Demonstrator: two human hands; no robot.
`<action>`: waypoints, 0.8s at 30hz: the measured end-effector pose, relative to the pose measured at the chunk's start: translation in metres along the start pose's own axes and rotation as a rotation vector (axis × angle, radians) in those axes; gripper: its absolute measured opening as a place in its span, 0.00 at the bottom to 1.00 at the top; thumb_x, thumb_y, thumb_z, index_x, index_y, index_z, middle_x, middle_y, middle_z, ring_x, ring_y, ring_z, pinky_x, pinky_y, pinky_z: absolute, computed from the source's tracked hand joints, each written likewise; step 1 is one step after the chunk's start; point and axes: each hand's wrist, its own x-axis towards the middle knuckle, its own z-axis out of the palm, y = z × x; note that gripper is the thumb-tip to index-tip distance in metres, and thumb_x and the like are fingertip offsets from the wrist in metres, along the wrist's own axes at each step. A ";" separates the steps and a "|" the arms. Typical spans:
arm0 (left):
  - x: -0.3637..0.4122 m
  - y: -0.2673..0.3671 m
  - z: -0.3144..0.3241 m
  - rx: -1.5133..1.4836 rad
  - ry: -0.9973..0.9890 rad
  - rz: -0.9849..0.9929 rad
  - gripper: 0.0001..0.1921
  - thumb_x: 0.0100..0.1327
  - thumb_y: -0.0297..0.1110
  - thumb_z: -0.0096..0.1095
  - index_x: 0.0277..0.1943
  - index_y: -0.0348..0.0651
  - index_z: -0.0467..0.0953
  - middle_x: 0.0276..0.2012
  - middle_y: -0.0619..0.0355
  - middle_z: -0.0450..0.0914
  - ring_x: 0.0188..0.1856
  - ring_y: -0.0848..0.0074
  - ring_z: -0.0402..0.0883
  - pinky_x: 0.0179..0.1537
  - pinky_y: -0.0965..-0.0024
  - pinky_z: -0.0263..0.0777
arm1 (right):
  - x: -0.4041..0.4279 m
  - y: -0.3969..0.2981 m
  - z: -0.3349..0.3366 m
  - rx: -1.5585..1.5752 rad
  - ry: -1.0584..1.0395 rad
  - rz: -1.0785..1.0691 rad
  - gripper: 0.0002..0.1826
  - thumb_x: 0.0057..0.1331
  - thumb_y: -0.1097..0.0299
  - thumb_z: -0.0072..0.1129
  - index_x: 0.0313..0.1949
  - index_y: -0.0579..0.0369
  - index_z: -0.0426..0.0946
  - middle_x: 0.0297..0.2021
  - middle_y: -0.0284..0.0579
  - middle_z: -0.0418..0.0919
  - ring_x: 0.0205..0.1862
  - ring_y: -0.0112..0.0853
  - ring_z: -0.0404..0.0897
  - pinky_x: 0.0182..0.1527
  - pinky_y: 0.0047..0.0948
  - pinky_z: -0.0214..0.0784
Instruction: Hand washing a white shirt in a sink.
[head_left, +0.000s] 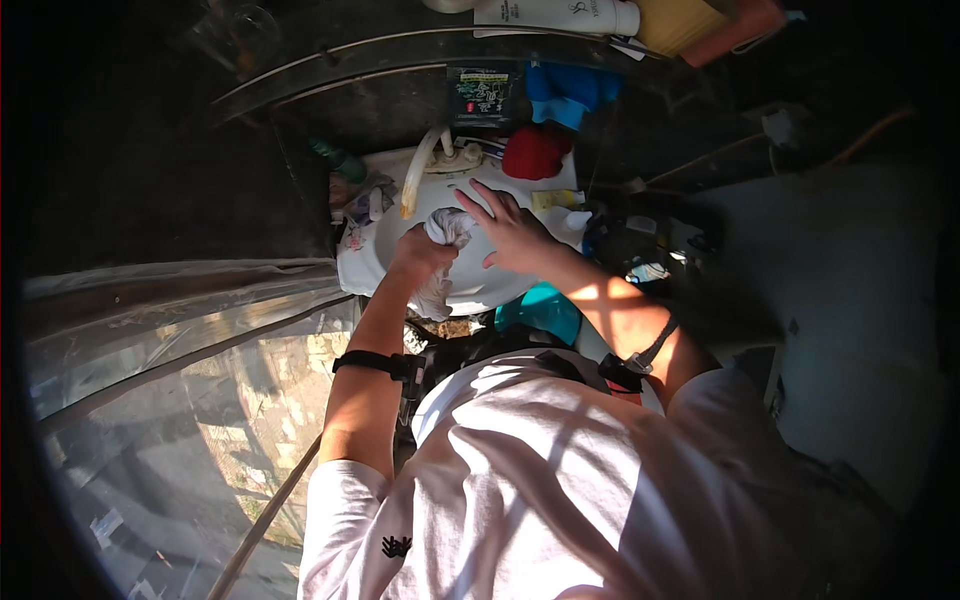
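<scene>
My left hand (424, 253) grips a wet-looking, twisted white cloth (450, 225) over the bowl of a white ceramic washbasin (487, 285). One end of the cloth bulges above the fist and the rest hangs below it, over the basin's near rim. To the right of the cloth is my right hand (510, 232), its fingers spread and nothing in it. Whether a fingertip touches the cloth's edge I cannot tell. Behind the hands a tap with a pale, bent spout (418, 169) stands at the back of the basin.
A red cloth item (536, 152), a yellow tube (556, 199) and a green bottle (341, 161) lie around the basin's edge. Beneath the front rim is a teal basin (544, 311). Blue cloth (566, 90) hangs behind, below a shelf with a white tube (555, 16). Transparent sheeting (187, 405) covers the left side.
</scene>
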 end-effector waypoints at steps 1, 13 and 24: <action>-0.001 0.003 -0.006 0.003 -0.007 0.007 0.27 0.46 0.40 0.79 0.48 0.34 0.82 0.45 0.44 0.87 0.46 0.58 0.88 0.50 0.61 0.79 | 0.002 0.000 -0.002 -0.077 0.015 -0.210 0.58 0.48 0.70 0.79 0.77 0.41 0.56 0.73 0.48 0.60 0.66 0.47 0.68 0.64 0.50 0.71; 0.010 -0.005 -0.020 -0.263 -0.352 0.163 0.46 0.44 0.38 0.86 0.67 0.36 0.70 0.54 0.52 0.83 0.55 0.64 0.83 0.62 0.61 0.72 | 0.037 0.002 0.030 -0.470 0.260 -0.422 0.20 0.60 0.66 0.60 0.52 0.54 0.74 0.40 0.47 0.80 0.36 0.40 0.85 0.28 0.37 0.81; -0.001 0.014 0.018 0.939 0.220 0.338 0.18 0.54 0.37 0.72 0.46 0.44 0.76 0.37 0.52 0.86 0.42 0.60 0.89 0.43 0.55 0.82 | 0.035 -0.015 0.020 -0.317 -0.349 0.052 0.21 0.57 0.65 0.61 0.49 0.58 0.77 0.30 0.54 0.87 0.31 0.45 0.89 0.31 0.47 0.81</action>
